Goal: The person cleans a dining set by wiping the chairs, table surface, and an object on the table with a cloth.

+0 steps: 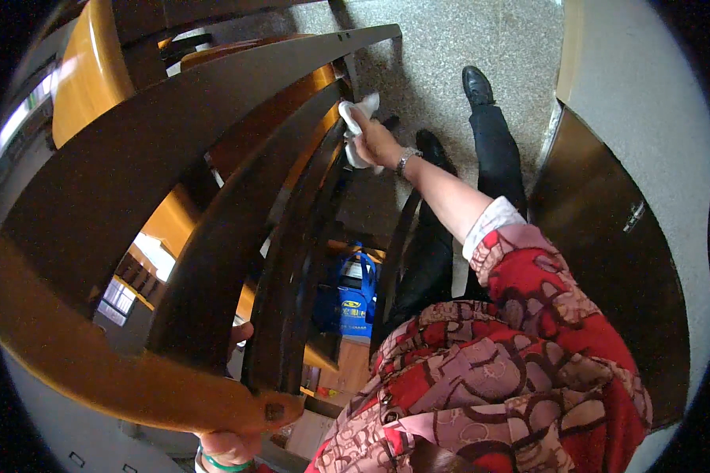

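Observation:
A slatted wooden frame (213,260), seemingly part of a chair, stretches from the lower left to the upper middle. Its curved dark slats meet a lighter wooden end piece (171,384). My left hand (228,446), with a green bangle at the wrist, grips that end piece; a fingertip shows between the slats. At the far end, my right hand (378,142) holds a crumpled white cloth (355,112) against or close beside the narrow slats. A metal watch (407,159) is on the right wrist. Exact contact of cloth and wood is hard to tell.
Below the slats stands a blue bag (355,307) bearing writing. My legs and black shoes (477,86) are on the speckled floor (438,35). A dark brown panel (609,266) and a pale wall (639,100) lie to the right. Another light wooden piece (89,77) is at upper left.

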A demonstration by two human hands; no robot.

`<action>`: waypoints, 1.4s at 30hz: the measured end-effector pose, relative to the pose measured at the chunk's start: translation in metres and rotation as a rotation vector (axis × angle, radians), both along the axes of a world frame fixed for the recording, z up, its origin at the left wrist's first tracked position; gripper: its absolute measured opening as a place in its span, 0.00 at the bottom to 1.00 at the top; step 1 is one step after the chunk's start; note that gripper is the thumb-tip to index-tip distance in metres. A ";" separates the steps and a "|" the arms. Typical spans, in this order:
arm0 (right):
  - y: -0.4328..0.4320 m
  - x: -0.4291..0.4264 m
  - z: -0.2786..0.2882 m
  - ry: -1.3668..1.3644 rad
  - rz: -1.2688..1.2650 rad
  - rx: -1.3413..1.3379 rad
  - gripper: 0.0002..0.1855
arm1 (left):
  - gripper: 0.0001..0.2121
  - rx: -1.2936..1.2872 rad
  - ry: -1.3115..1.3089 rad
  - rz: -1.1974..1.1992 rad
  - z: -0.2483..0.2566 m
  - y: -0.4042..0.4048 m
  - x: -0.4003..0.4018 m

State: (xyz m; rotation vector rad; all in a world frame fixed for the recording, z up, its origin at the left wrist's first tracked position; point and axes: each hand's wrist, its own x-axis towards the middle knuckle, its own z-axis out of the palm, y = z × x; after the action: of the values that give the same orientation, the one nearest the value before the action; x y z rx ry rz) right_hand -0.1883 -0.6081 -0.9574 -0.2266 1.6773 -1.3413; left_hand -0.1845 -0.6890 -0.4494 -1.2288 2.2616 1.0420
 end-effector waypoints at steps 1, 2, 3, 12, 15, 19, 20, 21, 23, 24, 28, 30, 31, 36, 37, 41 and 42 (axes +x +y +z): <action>0.002 0.011 -0.010 0.029 -0.136 -0.047 0.30 | 0.28 0.013 0.007 -0.008 -0.002 0.001 -0.003; 0.007 0.026 -0.036 -0.628 -0.287 -0.155 0.31 | 0.28 0.039 0.020 -0.025 -0.006 0.001 -0.010; 0.002 0.041 -0.028 -0.738 -0.267 -0.203 0.31 | 0.27 0.031 0.013 -0.019 -0.006 0.001 -0.009; 0.014 0.095 0.075 -0.088 -0.123 -0.210 0.31 | 0.27 0.014 -0.002 0.011 0.000 0.009 -0.006; 0.014 0.075 0.059 -0.422 -0.149 -0.141 0.19 | 0.26 0.001 -0.020 0.017 0.005 0.009 -0.005; 0.004 0.040 0.028 0.169 -0.189 0.031 0.22 | 0.26 0.010 -0.019 0.023 0.001 0.010 -0.005; 0.007 0.042 0.009 0.073 -0.094 0.147 0.31 | 0.26 0.022 -0.020 0.019 -0.001 0.011 -0.007; 0.008 0.043 0.013 0.067 -0.019 0.137 0.33 | 0.26 0.010 -0.027 0.029 0.000 0.010 -0.004; 0.018 0.037 0.028 0.067 0.141 0.160 0.36 | 0.25 0.000 -0.027 0.044 0.000 0.009 0.000; 0.022 0.041 0.029 0.070 0.140 0.164 0.36 | 0.25 0.004 -0.024 0.040 -0.001 0.009 -0.001; 0.026 0.055 0.016 0.075 0.253 0.122 0.36 | 0.25 0.021 -0.013 0.030 -0.003 0.009 -0.003; 0.028 0.065 0.010 -0.084 0.248 0.106 0.35 | 0.25 0.031 -0.005 0.022 -0.007 0.009 -0.005; 0.031 0.077 0.009 -0.027 0.287 0.070 0.34 | 0.25 0.036 -0.005 0.019 -0.009 0.010 -0.006; 0.050 0.114 0.017 0.024 0.150 -0.128 0.28 | 0.24 0.033 -0.006 0.011 -0.010 0.011 -0.006; 0.048 0.107 0.027 0.041 0.174 -0.133 0.28 | 0.24 0.028 -0.008 0.014 -0.006 0.011 -0.003; 0.024 0.077 0.024 0.216 0.321 0.100 0.27 | 0.24 0.027 -0.001 0.007 -0.006 0.010 -0.002; 0.023 0.078 0.023 0.032 0.274 0.168 0.23 | 0.23 0.026 0.000 0.011 -0.005 0.011 -0.001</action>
State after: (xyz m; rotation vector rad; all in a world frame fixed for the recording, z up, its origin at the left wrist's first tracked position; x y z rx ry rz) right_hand -0.1106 -0.5850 -0.9343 -0.3663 1.7059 -0.9936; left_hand -0.1854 -0.6779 -0.4546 -1.2318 2.2367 1.0726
